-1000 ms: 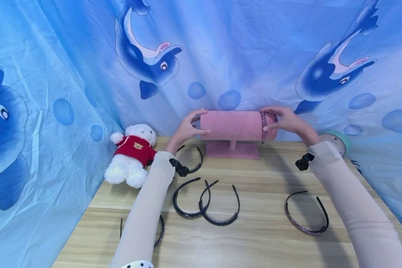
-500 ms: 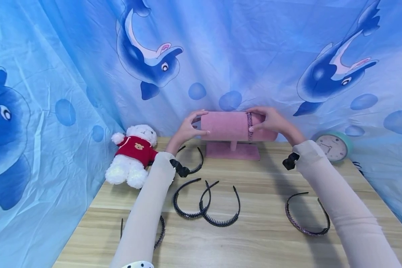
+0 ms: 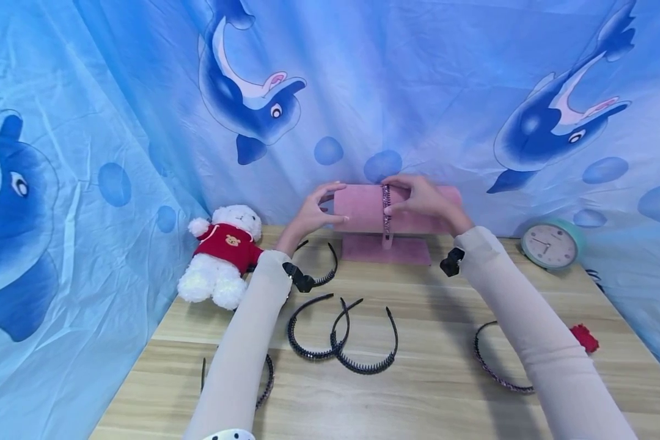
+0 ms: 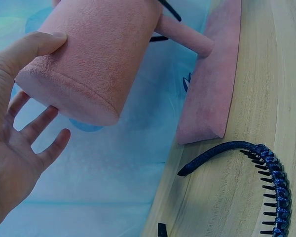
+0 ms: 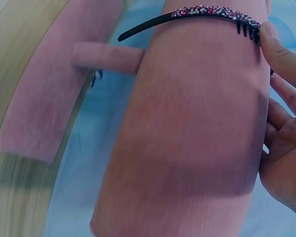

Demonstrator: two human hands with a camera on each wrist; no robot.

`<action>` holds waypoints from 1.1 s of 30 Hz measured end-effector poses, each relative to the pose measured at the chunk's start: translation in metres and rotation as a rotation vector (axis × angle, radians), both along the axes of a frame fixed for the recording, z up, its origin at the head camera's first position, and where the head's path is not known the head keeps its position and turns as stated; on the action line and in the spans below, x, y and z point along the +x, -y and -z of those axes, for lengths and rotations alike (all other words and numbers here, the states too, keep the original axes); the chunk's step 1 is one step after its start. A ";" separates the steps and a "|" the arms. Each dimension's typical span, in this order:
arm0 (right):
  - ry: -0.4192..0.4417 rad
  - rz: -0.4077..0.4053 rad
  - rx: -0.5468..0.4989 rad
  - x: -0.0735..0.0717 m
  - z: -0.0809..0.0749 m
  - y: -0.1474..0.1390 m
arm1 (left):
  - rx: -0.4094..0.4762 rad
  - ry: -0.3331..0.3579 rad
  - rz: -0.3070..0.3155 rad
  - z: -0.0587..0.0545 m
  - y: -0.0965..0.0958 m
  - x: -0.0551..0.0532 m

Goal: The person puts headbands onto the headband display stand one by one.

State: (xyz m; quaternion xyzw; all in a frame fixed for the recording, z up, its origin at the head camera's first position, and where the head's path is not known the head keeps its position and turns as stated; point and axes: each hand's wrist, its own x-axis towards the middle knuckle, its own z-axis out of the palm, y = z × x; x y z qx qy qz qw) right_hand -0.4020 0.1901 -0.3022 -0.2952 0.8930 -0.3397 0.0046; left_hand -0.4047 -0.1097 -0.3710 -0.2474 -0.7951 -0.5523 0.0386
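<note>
A pink velvety display stand (image 3: 357,211), a horizontal roll on a post and flat base, stands at the back of the table. My left hand (image 3: 311,211) holds the roll's left end; in the left wrist view the thumb lies on its covering and the other fingers spread around the end face. Around the middle of the roll sits a toothed black headband (image 5: 209,12) with pink and silver rhinestones. My right hand (image 3: 418,198) grips this headband, thumb on its near side and index finger over the top. One black tip hangs beside the post.
Several dark toothed headbands (image 3: 365,368) lie on the wooden table (image 3: 396,409), two overlapping in the middle. A white teddy bear (image 3: 220,256) in a red top sits left, a green clock (image 3: 550,244) back right. A red fuzzy thing (image 3: 585,338) shows beside the right sleeve.
My right hand has slid the rhinestone headband leftward along the roll, from near its right end to about the middle. The right sleeve has uncovered the clock and the red thing. My left hand stays put.
</note>
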 end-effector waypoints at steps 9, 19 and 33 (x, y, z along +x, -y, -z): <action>-0.011 -0.029 -0.015 -0.002 0.003 0.038 | -0.007 -0.003 0.001 0.000 -0.003 0.002; -0.049 0.006 0.028 0.007 0.004 0.066 | -0.006 0.007 -0.006 0.000 -0.003 0.003; -0.059 -0.072 0.013 0.032 0.009 0.063 | 0.017 0.015 0.002 -0.004 -0.002 0.001</action>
